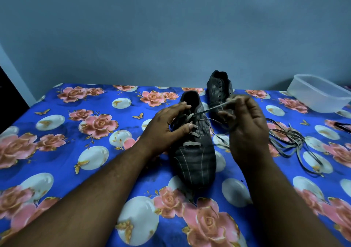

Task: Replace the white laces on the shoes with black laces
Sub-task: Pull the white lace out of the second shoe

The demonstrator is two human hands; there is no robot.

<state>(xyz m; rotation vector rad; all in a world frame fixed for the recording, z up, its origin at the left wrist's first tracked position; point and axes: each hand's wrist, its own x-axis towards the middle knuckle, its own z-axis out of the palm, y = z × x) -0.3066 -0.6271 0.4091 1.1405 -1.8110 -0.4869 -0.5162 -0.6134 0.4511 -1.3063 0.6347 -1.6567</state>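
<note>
I see a bed-like surface spread with a smooth blue sheet (pixel 79 114) printed with pink roses, white ovals and small gold butterflies, and behind it a flat, matte blue-grey wall (pixel 152 28). At the far right edge sits a rounded rectangular tub (pixel 319 95) of cloudy translucent plastic. In the middle lies the near shoe (pixel 195 157), a dark soft upper with thin pale stripes running along it, toe toward me, its opening away from me. The far shoe (pixel 220 89) stands just beyond it and to the right, same striped fabric, its eyelets showing as small dark dots with no lace in them that I can make out. Right of my hands a loose tangle of flat laces (pixel 290 142) lies on the sheet, dark and grey strands mixed; I cannot tell which is which. My left hand (pixel 167 125) rests on the near shoe's throat, fingers curved over the collar and thumb pressing by the lacing, gripping the shoe. My right hand (pixel 247 129) is raised beside it, fingertips pinching the flat pale lace (pixel 212 108), which runs taut from the upper eyelets to that pinch. Lower down, the lace crosses the tongue in short flat bars.
</note>
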